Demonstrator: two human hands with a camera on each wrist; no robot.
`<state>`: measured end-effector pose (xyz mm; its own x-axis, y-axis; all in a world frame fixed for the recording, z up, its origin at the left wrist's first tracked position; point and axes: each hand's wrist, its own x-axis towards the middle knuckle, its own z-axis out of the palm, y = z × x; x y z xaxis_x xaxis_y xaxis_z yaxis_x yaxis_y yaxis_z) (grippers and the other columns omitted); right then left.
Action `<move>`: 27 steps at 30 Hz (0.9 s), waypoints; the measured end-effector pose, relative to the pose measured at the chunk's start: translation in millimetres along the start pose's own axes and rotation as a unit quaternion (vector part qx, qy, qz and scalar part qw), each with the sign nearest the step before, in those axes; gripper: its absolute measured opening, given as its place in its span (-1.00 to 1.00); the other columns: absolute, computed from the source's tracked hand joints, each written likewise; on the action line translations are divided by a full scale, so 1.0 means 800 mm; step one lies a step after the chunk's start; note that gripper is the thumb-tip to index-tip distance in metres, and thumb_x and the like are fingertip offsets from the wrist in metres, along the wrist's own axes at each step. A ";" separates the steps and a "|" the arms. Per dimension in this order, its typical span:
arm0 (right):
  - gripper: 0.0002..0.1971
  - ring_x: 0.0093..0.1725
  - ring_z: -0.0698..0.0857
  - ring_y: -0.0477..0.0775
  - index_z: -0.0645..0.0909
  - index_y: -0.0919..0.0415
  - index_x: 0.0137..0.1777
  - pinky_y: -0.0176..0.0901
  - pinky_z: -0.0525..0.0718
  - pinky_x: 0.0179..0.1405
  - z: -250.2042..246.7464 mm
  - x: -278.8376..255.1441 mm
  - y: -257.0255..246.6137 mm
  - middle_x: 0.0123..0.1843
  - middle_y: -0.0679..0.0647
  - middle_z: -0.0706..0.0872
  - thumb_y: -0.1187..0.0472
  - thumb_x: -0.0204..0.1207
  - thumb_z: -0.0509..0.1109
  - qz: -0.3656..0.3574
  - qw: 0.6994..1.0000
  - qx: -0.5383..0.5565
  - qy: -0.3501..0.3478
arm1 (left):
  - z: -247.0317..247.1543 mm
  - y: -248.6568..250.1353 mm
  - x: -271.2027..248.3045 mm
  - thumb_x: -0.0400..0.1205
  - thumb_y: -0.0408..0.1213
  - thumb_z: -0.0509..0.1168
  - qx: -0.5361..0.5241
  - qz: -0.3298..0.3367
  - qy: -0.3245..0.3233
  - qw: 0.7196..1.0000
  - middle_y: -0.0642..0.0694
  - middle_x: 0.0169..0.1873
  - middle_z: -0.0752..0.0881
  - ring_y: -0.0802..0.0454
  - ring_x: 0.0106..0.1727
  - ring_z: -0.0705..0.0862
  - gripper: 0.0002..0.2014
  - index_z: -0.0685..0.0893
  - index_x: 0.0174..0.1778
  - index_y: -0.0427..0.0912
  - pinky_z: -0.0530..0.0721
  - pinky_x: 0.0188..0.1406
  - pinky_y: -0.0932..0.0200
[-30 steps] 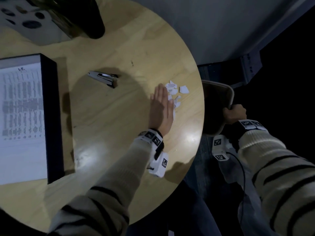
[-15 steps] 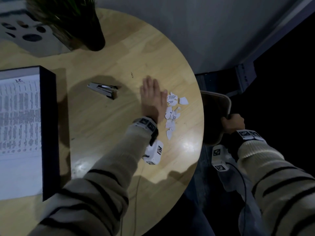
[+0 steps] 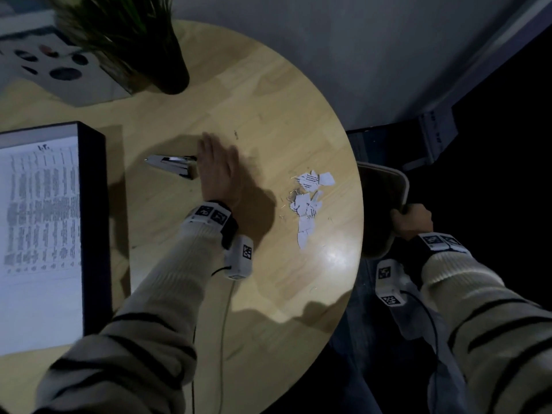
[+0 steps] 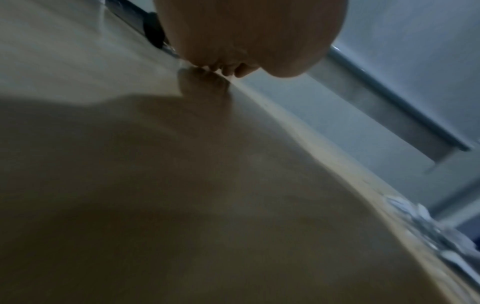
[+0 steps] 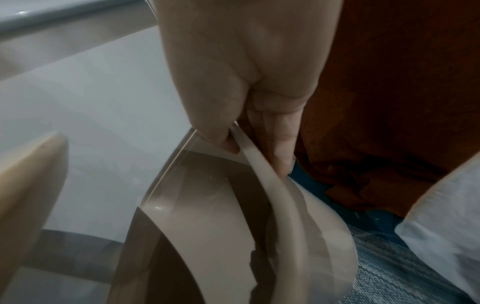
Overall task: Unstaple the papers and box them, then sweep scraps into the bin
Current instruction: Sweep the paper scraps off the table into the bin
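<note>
Torn white paper scraps (image 3: 309, 201) lie in a loose cluster near the right edge of the round wooden table (image 3: 268, 94). My left hand (image 3: 216, 165) lies flat with straight fingers on the tabletop, well left of the scraps and beside the metal staple remover (image 3: 174, 164). The left wrist view shows its palm (image 4: 249, 37) low over the wood and the scraps (image 4: 426, 224) far right. My right hand (image 3: 413, 221) grips the rim of the beige bin (image 3: 379, 210), held just below the table's right edge. Thumb and fingers (image 5: 226, 123) pinch the bin's rim (image 5: 262, 168). Printed papers (image 3: 38, 234) lie in the black box (image 3: 94, 228) at left.
A dark potted plant (image 3: 134, 46) stands at the table's back, next to a grey board with dark round spots (image 3: 53, 67). A white wall (image 3: 358, 40) rises behind the table. Dark floor lies to the right beyond the bin.
My left hand has drawn back leftward from the scraps to the staple remover's side. The scraps stay near the table's right edge. The right hand keeps holding the bin.
</note>
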<state>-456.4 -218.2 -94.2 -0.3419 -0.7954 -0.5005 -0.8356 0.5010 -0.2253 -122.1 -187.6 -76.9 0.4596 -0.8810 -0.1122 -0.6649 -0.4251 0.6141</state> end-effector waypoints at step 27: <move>-0.64 0.16 0.70 0.42 0.66 0.51 0.11 0.07 0.65 0.08 -0.006 0.010 0.022 0.13 0.46 0.73 0.18 0.55 0.30 -0.002 1.000 0.013 -0.001 | 0.090 0.113 -0.040 0.74 -0.07 -0.17 0.088 0.147 -0.170 0.970 -0.31 0.65 -0.05 -0.17 0.67 -0.15 -0.44 0.03 0.59 -0.35 -0.26 0.63 -0.04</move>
<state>-475.9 -217.5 -97.7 -0.3377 -0.7967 -0.5012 -0.8256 0.5064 -0.2487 -239.6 -212.8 -73.6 0.0343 -0.9743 -0.2228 -0.8419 -0.1483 0.5188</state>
